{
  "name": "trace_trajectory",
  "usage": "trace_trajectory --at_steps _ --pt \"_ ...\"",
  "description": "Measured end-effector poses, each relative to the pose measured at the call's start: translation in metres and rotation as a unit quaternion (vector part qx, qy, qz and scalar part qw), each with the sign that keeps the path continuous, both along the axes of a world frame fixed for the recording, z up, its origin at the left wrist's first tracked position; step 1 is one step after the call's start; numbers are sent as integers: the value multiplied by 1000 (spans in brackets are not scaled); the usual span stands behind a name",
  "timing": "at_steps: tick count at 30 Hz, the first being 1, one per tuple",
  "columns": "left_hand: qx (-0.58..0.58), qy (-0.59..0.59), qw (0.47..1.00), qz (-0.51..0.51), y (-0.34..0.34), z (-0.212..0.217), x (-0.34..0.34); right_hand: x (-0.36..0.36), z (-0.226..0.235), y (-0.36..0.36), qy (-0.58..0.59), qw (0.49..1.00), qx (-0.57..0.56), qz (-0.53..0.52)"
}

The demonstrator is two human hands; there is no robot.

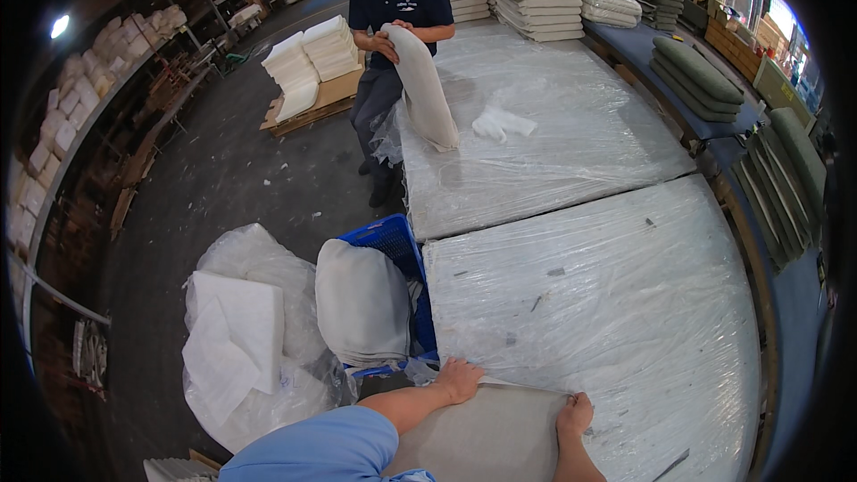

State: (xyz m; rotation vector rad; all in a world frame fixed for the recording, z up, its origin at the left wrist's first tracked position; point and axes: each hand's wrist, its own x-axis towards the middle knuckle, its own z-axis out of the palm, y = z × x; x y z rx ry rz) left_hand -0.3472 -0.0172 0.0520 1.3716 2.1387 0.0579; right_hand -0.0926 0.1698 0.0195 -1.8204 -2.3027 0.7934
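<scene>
A flat grey fabric-covered piece [486,433] lies in front of me at the lower edge, its far edge showing a thin pale strip. My left hand [459,381] grips its far left corner, fingers bent over the edge. At the far right corner, my right hand [576,412] is closed on the same piece, fingers curled in. Beneath and beyond it is a large block wrapped in clear plastic film [598,286]. Just left of my left hand, a stack of grey fabric pieces [361,299] stands in a blue plastic crate [386,234].
Across the wrapped blocks, a person [399,9] holds a grey padded piece [420,89] upright. White foam sheets in a clear plastic bag [237,330] lie on the floor at left. Folded grey pieces [696,80] sit on a blue bench at right. A white scrap [503,123] rests on the far block.
</scene>
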Motion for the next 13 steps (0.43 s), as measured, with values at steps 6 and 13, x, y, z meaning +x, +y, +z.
trace_trajectory --at_steps 6,13 --pt "-5 -6 1000 -2 1 0 -1 0 0 1 -7 1000 -14 -4" --pt "1 -7 1000 9 1 4 1 0 2 0 -7 1000 -8 1"
